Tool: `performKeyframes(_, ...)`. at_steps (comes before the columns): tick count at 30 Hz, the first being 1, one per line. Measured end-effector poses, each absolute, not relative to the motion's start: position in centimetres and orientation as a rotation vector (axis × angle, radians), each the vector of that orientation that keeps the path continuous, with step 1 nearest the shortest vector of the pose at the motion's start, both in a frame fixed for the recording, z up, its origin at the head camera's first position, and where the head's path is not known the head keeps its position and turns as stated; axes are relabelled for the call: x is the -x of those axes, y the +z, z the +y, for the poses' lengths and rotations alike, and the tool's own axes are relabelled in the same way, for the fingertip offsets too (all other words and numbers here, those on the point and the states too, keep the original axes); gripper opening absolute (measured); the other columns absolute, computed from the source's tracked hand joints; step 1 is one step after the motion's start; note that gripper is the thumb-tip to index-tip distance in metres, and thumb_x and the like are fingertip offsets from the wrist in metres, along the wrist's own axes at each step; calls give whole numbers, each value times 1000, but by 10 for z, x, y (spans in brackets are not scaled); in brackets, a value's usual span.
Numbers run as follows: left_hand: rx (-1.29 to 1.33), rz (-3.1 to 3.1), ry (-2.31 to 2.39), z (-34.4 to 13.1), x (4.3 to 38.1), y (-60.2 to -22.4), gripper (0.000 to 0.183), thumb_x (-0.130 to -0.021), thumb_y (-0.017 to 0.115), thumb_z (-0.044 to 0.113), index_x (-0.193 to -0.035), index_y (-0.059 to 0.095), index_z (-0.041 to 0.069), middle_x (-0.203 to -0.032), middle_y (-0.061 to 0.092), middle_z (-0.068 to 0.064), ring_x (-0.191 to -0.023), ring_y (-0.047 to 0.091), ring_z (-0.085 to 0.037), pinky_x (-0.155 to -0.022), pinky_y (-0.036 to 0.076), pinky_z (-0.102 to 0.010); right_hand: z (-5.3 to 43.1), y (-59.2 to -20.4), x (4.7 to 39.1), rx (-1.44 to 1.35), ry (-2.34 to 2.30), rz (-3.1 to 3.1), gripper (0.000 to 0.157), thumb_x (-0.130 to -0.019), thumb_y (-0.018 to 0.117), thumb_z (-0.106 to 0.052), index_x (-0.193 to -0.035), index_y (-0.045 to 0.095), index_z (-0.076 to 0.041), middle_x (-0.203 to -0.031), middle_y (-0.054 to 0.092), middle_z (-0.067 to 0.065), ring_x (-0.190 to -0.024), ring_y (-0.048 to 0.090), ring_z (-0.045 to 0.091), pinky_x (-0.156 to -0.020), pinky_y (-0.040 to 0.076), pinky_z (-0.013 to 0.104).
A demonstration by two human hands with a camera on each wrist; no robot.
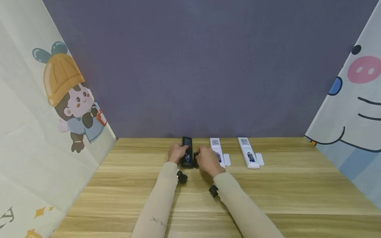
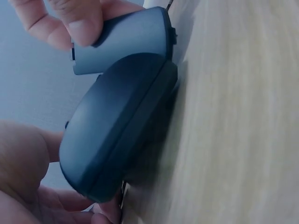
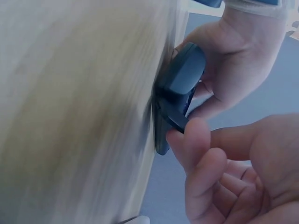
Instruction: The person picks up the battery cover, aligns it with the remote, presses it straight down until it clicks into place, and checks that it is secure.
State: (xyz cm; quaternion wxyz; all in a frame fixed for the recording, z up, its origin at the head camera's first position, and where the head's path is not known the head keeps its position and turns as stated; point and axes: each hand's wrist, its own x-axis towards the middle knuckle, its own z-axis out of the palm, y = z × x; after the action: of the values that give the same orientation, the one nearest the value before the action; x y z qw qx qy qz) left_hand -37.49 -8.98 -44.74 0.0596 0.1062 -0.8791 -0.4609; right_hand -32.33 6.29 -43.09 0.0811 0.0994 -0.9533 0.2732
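Note:
A black remote control (image 1: pixel 187 152) lies back up on the table, its battery bay uncovered with batteries showing inside. My left hand (image 1: pixel 177 152) grips it from the left side, thumb on one edge and fingers at the other in the left wrist view. Between thumb and fingertips, my right hand (image 1: pixel 207 160) pinches the black battery cover (image 2: pixel 128 39). That cover stands tilted on edge along the remote's right side, close over the table. In the right wrist view the cover (image 3: pixel 172 114) overlaps the remote (image 3: pixel 184 70).
Right of my hands lies a white remote (image 1: pixel 215 142), partly hidden by the right hand, with its cover (image 1: pixel 227 159) beside it. Farther right is another white remote (image 1: pixel 248 152) with batteries exposed and a loose cover (image 1: pixel 260 159). A dark panel (image 1: pixel 190 72) rises behind the wooden table (image 1: pixel 134 185).

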Motion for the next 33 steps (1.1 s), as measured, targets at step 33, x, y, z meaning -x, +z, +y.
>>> performKeyframes(33,-316,-2544,-1716,-100,373,-442,37,-96,72,21,-120,69,-7,-122,70,-24,-110,66,-33,-98,53,-44,75,-422,324,-294,1303,-2774,18,-98,68,-13,-113,60,-9,-69,72,0,-57,70,23,-60,50,27)
